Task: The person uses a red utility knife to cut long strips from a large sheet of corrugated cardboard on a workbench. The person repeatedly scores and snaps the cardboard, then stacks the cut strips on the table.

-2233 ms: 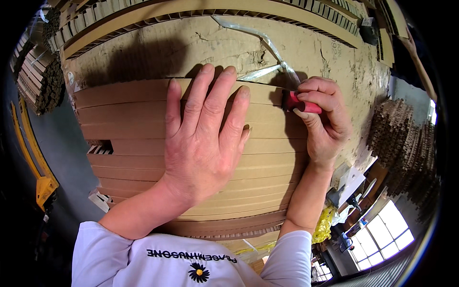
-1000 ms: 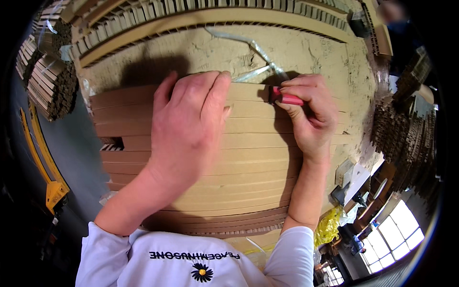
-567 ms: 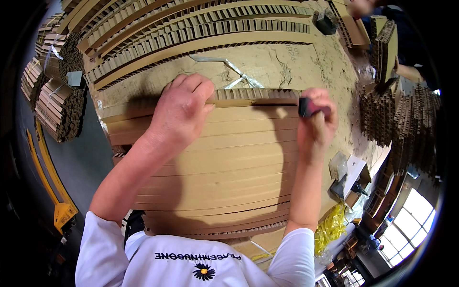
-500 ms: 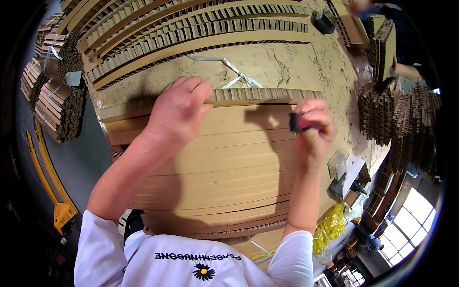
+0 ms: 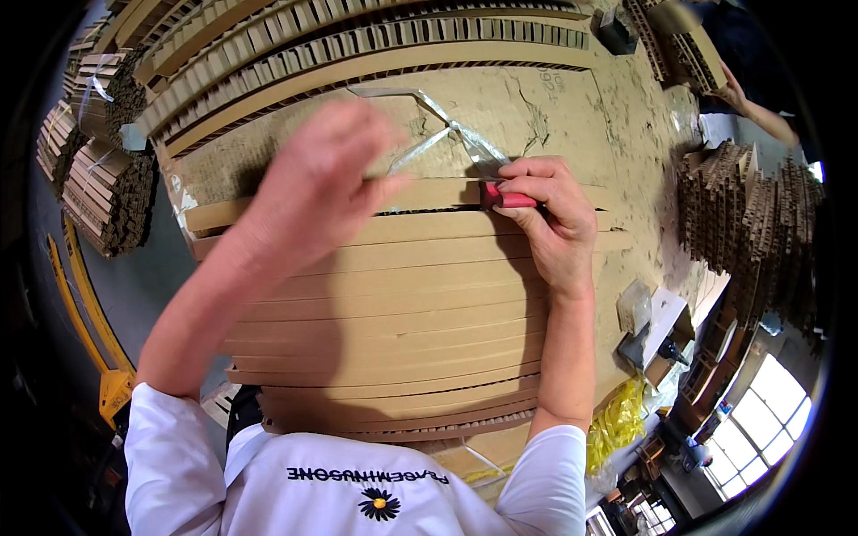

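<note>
My right hand [image 5: 554,219] is closed round a small red and black hand tool [image 5: 515,196], its dark end at the right part of a cardboard strip [image 5: 438,194]. That strip lies at the far side of a row of flat cardboard strips [image 5: 420,308] laid side by side in front of me. My left hand [image 5: 335,170] is raised over the left part of the far strip, smeared by motion, so its fingers do not show clearly. Just beyond the strip, a loose length of whitish plastic strap [image 5: 453,126] lies on the brown cardboard surface.
More ribbed cardboard strips [image 5: 375,45] lie at the back. Bundled strips [image 5: 96,196] and a yellow pallet jack [image 5: 114,393] stand at the left. At the right are stacked honeycomb pieces [image 5: 742,210], yellow plastic [image 5: 617,420] and another person's arm [image 5: 760,116].
My right hand has come left with the red and black tool, down to the far strip. That strip now shows its flat face instead of its ribbed edge. My left hand has lifted away.
</note>
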Demonstrator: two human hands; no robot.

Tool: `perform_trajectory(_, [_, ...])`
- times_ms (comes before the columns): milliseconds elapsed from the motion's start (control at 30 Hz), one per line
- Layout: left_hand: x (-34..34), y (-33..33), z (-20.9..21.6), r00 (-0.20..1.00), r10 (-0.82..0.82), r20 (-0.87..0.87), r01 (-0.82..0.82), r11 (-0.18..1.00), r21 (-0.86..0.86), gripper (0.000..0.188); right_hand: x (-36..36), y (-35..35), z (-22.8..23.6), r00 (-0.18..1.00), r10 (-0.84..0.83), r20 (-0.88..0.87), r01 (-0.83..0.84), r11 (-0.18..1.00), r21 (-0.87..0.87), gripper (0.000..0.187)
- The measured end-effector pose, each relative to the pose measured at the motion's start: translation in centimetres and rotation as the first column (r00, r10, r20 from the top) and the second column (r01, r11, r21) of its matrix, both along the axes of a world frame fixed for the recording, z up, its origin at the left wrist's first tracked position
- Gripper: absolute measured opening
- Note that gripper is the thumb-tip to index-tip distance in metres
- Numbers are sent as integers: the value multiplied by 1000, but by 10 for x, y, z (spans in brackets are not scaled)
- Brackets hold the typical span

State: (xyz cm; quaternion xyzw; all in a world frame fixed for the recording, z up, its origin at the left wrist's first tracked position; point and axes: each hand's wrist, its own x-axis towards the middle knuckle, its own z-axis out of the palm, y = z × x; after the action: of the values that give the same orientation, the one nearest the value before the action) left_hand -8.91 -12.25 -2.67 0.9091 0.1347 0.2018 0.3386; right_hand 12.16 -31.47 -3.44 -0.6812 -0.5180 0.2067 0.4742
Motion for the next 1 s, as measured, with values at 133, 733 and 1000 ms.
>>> perform_trajectory(133, [-8, -18, -21, 996, -15, -90, 13, 1000, -23, 36, -4, 6, 0, 998, 4, 68, -3, 1000, -16, 17])
perform_trajectory(733, [-24, -6, -44, 964, -156, -217, 132, 984, -123, 30, -16, 6, -53, 984, -128, 121, 86, 948, 306, 22])
perform_trajectory(1000, [-32, 12, -46, 942, -158, -296, 140, 987, -82, 30, -17, 17, -58, 980, -128, 151, 82, 958, 276, 22])
